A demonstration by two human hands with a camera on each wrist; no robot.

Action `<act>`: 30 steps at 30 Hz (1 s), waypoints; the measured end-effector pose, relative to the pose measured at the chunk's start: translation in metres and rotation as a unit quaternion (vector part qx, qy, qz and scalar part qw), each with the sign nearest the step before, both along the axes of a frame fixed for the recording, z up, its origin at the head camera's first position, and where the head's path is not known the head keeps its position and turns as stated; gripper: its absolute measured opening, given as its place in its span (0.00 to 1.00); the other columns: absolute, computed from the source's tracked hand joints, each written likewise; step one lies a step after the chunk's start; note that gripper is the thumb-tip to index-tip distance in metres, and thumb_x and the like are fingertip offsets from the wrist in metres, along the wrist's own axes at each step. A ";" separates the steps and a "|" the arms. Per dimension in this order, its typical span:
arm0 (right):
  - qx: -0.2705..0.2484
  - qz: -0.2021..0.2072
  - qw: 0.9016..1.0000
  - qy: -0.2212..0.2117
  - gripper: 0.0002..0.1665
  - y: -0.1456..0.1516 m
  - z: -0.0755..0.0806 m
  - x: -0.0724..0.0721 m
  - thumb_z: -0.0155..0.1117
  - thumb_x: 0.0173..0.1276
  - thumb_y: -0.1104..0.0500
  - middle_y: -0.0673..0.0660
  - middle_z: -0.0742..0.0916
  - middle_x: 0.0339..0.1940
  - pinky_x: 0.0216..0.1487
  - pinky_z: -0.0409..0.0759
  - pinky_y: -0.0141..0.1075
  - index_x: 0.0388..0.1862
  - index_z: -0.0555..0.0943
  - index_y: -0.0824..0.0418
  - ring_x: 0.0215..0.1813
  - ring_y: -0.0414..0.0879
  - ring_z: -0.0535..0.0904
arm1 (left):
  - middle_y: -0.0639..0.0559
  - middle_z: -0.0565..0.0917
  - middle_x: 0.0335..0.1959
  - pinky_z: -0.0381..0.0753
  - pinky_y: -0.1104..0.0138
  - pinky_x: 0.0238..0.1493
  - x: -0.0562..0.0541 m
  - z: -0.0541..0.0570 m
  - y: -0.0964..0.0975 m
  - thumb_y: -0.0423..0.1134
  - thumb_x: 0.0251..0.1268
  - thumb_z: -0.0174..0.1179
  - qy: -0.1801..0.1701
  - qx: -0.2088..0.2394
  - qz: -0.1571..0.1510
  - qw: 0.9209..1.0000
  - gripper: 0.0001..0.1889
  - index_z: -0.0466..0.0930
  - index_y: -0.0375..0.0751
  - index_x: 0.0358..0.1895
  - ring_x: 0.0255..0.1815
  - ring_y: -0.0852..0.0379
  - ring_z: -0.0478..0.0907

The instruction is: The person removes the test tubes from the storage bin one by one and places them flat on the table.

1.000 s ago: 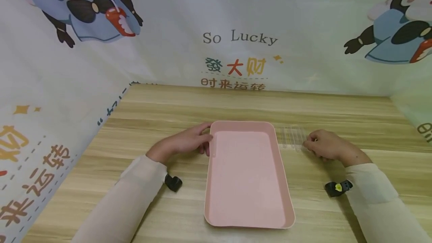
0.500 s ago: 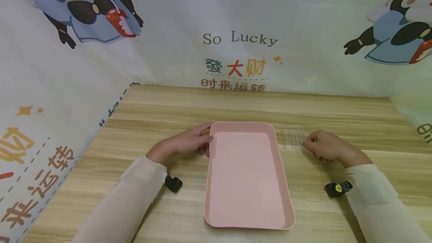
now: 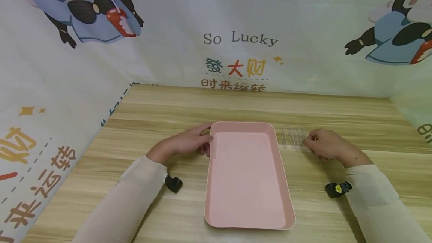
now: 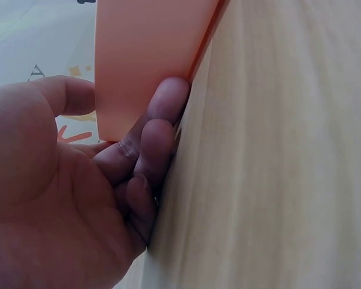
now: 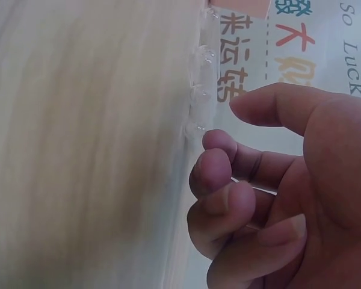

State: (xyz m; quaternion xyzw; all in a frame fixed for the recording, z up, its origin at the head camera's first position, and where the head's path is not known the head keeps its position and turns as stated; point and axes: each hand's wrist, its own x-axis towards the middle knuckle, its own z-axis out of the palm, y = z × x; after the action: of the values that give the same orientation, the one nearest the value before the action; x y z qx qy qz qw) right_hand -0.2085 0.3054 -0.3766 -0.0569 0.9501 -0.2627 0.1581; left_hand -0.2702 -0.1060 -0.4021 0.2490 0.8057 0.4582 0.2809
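A pink rectangular tray (image 3: 248, 179) lies on the wooden table in the head view. My left hand (image 3: 192, 140) is at its left wall. In the left wrist view, the thumb touches the tray's rim (image 4: 99, 120) while curled fingers (image 4: 168, 99) press low on its outer side. To the right of the tray, several clear thin tubes (image 3: 293, 138) lie side by side. My right hand (image 3: 324, 144) rests beside the rightmost tube. The right wrist view shows loosely curled fingers (image 5: 213, 171) by the tube ends (image 5: 198, 93), with the thumb apart and nothing visibly held.
A faint clear streak (image 3: 214, 147) runs along the tray's inner left wall; I cannot tell what it is. Printed cloth (image 3: 236, 10) hangs behind and beside the wooden table (image 3: 189, 104). Black cameras (image 3: 173, 183) are strapped at both wrists.
The head view has shifted very slightly. The hands, tray and tubes stay essentially in place.
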 end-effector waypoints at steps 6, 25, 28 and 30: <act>0.008 0.005 1.000 0.011 0.17 -0.002 0.003 0.001 0.49 0.77 0.53 0.50 0.75 0.14 0.17 0.67 0.34 0.32 0.76 0.63 0.14 0.41 0.68 | 0.43 0.84 0.28 0.78 0.67 0.36 0.001 0.000 0.000 0.38 0.78 0.42 0.001 0.000 -0.001 1.000 0.28 0.53 0.46 0.78 0.29 0.55 0.78; -0.027 0.001 0.998 0.054 0.19 -0.022 0.016 0.008 0.52 0.78 0.50 0.50 0.73 0.16 0.21 0.71 0.37 0.32 0.75 0.63 0.16 0.43 0.68 | 0.45 0.84 0.28 0.78 0.66 0.35 -0.001 -0.001 0.001 0.38 0.79 0.43 0.001 0.003 0.000 1.000 0.27 0.54 0.48 0.78 0.29 0.55 0.78; -0.034 -0.002 0.998 0.054 0.19 -0.027 0.020 0.010 0.52 0.78 0.50 0.50 0.74 0.18 0.21 0.72 0.37 0.33 0.75 0.63 0.17 0.43 0.69 | 0.45 0.84 0.28 0.78 0.67 0.35 -0.001 -0.001 0.001 0.38 0.79 0.43 0.002 0.000 0.001 1.000 0.27 0.53 0.48 0.78 0.28 0.56 0.77; -0.033 -0.004 0.998 0.057 0.19 -0.030 0.022 0.012 0.52 0.78 0.49 0.50 0.74 0.18 0.22 0.72 0.37 0.34 0.76 0.63 0.17 0.43 0.70 | 0.45 0.84 0.28 0.78 0.67 0.35 -0.001 -0.001 0.001 0.38 0.79 0.43 0.001 0.000 0.000 1.000 0.28 0.53 0.48 0.78 0.29 0.56 0.78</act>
State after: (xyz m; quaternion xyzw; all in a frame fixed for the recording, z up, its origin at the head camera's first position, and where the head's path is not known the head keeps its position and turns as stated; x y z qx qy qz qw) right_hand -0.1968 0.2749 -0.3542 -0.0733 0.9486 -0.2912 0.1003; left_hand -0.2716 -0.1049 -0.4029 0.2497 0.8060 0.4577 0.2803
